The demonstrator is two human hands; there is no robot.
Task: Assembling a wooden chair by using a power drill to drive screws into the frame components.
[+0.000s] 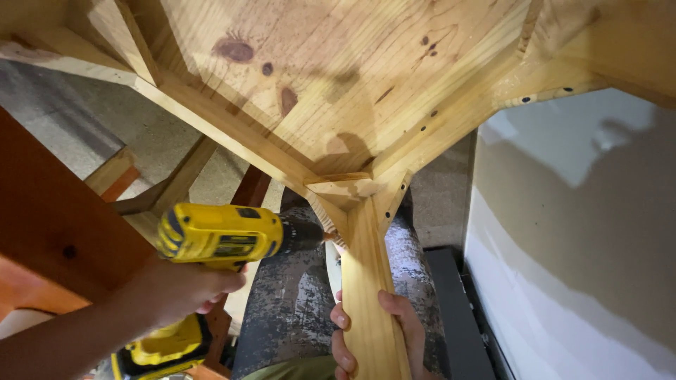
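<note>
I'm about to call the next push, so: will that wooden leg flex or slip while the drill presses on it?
The wooden leg looks like thick solid pine, so it is probably stiff and will not bend. Its smooth finished faces could slide a little, though the right hand wraps it. The yellow drill, held by the left hand, pushes sideways near the joint, so the leg may twist slightly.

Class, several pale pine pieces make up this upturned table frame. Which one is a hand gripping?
The table leg, upright at the corner: the right hand wraps its lower end, while the left hand holds a yellow drill against it.

wooden leg [366,281] blocks centre, wall [577,246] crowds right
</note>
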